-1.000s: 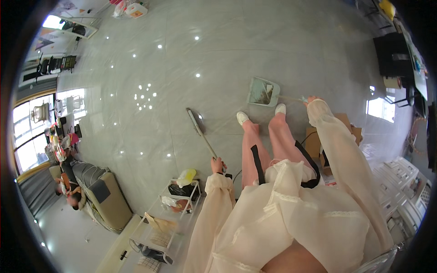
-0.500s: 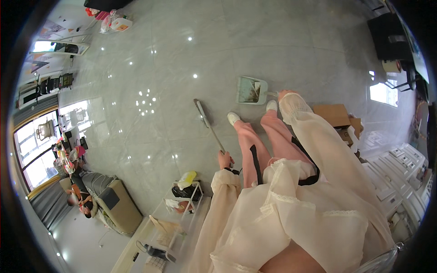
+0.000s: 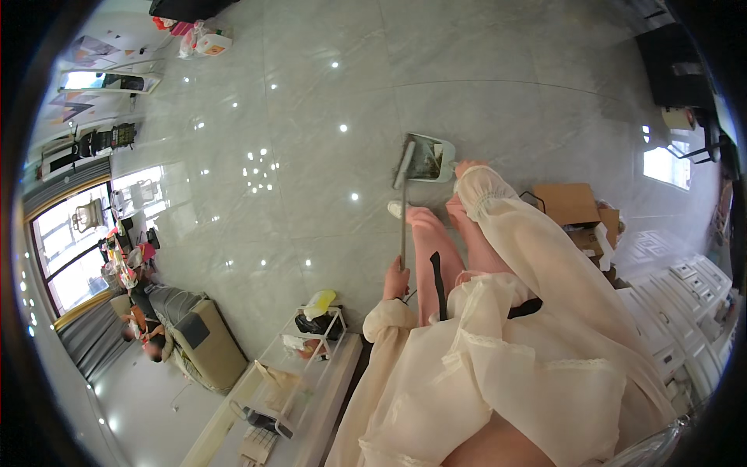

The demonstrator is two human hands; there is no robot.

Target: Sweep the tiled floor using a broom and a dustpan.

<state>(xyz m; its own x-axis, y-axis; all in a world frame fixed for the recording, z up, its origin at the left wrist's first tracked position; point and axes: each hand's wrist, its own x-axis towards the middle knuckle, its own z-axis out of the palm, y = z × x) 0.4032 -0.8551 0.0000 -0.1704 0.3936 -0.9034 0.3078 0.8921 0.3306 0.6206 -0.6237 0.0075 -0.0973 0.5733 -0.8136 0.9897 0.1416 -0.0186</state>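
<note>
Now, on the grey floor [image 3: 311, 210], the broom [image 3: 405, 163] has swung in from well left; its head lines the open left edge of the dustpan [image 3: 449, 160], ahead of the feet. Hands apart: right hand [image 3: 465, 166] gripping the dustpan's handle, left hand [image 3: 396, 279] wrapped round the broomstick.

Pale green plastic dustpan [image 3: 447, 165] on grey glossy tiled floor [image 3: 311, 140], ahead and right of white left shoe [image 3: 397, 208]. Long grey broom head [image 3: 405, 165] along dustpan's left edge, contact unclear; thin straight stick handle [image 3: 404, 226] runs back from it to left-hand fingers [image 3: 400, 269]. Right-hand fingers [image 3: 464, 166] just right of dustpan. Brown cardboard box [image 3: 566, 204] right of pink-trousered legs [image 3: 429, 249]; white panelled furniture [image 3: 685, 303] behind box, farther right. White tubular rack [image 3: 343, 317] left of legs, translucent yellow bag [image 3: 319, 303] on it. Beige boxy sofa [image 3: 208, 342] left of rack. White plastic jug [image 3: 212, 44] far ahead, left
</note>
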